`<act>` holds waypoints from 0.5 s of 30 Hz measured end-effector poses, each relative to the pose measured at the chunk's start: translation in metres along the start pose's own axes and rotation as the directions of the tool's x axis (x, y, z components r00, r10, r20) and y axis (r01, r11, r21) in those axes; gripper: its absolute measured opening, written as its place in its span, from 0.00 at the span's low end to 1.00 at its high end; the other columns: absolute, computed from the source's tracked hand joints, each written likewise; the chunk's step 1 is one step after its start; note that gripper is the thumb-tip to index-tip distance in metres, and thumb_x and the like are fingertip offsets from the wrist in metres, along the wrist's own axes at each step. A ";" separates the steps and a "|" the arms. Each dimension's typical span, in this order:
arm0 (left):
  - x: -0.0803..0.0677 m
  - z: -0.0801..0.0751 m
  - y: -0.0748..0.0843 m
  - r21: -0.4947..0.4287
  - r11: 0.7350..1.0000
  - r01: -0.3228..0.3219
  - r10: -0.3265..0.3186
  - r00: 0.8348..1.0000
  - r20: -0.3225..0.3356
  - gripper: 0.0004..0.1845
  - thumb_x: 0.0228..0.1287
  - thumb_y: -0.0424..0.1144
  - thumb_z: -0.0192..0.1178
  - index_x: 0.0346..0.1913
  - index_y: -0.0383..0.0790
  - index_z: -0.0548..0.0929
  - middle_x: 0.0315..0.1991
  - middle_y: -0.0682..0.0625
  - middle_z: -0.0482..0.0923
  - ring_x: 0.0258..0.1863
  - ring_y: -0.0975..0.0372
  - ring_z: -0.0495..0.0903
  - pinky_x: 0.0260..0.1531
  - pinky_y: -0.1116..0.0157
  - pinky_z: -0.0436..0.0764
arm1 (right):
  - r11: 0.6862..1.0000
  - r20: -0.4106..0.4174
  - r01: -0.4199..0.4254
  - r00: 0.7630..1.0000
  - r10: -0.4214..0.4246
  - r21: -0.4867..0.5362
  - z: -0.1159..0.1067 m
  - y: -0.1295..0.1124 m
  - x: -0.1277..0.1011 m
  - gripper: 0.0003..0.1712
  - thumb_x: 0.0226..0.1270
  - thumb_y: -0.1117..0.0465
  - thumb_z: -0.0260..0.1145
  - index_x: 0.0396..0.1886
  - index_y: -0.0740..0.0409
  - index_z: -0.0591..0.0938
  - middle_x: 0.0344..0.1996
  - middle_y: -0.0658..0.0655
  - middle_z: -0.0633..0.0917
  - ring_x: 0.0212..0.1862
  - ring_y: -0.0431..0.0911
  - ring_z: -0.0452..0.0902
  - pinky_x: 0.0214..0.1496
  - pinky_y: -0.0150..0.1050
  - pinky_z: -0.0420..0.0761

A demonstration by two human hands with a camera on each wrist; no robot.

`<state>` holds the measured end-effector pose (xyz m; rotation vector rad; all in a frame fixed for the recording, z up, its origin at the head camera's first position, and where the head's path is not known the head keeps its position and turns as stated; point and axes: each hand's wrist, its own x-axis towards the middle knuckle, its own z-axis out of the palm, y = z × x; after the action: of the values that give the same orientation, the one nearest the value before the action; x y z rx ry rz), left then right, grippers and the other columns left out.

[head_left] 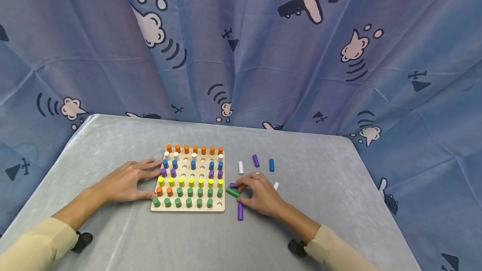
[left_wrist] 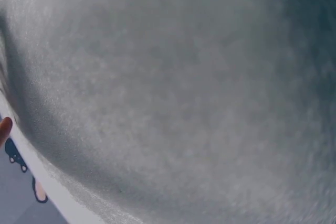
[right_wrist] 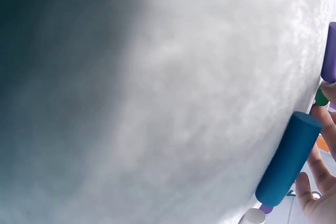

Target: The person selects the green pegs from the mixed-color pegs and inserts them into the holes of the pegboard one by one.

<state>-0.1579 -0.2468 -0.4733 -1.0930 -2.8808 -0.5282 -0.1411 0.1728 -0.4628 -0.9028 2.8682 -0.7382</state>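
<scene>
One green peg (head_left: 232,192) lying flat, right hand (head_left: 260,196) pinching

Pale wooden pegboard (head_left: 188,209), matt painted pegs (head_left: 190,182), soft velvety grey tablecloth (head_left: 320,162).

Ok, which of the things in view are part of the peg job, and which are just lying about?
In the job:
wooden pegboard, steadied by the left hand
green peg at the right hand
loose pegs on the table: purple, purple, blue, white

Lying about:
grey table cover
aeroplane-print curtain
</scene>
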 end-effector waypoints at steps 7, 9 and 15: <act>0.000 -0.001 0.001 0.005 1.000 -0.002 0.002 1.000 0.003 0.40 0.59 0.66 0.64 0.65 0.40 0.79 0.71 0.44 0.68 0.69 0.43 0.67 0.58 0.41 0.71 | 1.000 -0.015 -0.001 1.000 0.001 0.003 -0.003 -0.001 0.000 0.19 0.54 0.60 0.79 0.47 0.52 0.86 0.36 0.43 0.86 0.47 0.39 0.76 0.53 0.44 0.75; 0.000 -0.001 0.001 0.007 1.000 -0.004 0.004 1.000 0.002 0.40 0.59 0.66 0.64 0.65 0.40 0.79 0.71 0.44 0.68 0.69 0.44 0.68 0.58 0.41 0.71 | 1.000 -0.030 0.003 1.000 -0.003 0.013 -0.006 -0.002 0.000 0.19 0.54 0.61 0.78 0.47 0.52 0.86 0.36 0.44 0.86 0.47 0.39 0.76 0.54 0.44 0.75; 0.000 -0.001 0.002 0.009 1.000 -0.003 0.003 1.000 -0.003 0.39 0.58 0.64 0.66 0.65 0.40 0.79 0.71 0.45 0.69 0.69 0.44 0.68 0.58 0.41 0.71 | 0.998 -0.064 0.042 0.997 -0.039 0.048 -0.013 -0.004 0.000 0.19 0.54 0.63 0.78 0.47 0.55 0.86 0.37 0.45 0.87 0.48 0.39 0.78 0.58 0.48 0.75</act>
<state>-0.1571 -0.2457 -0.4718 -1.0936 -2.8755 -0.5159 -0.1415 0.1752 -0.4488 -0.9505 2.8792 -0.8521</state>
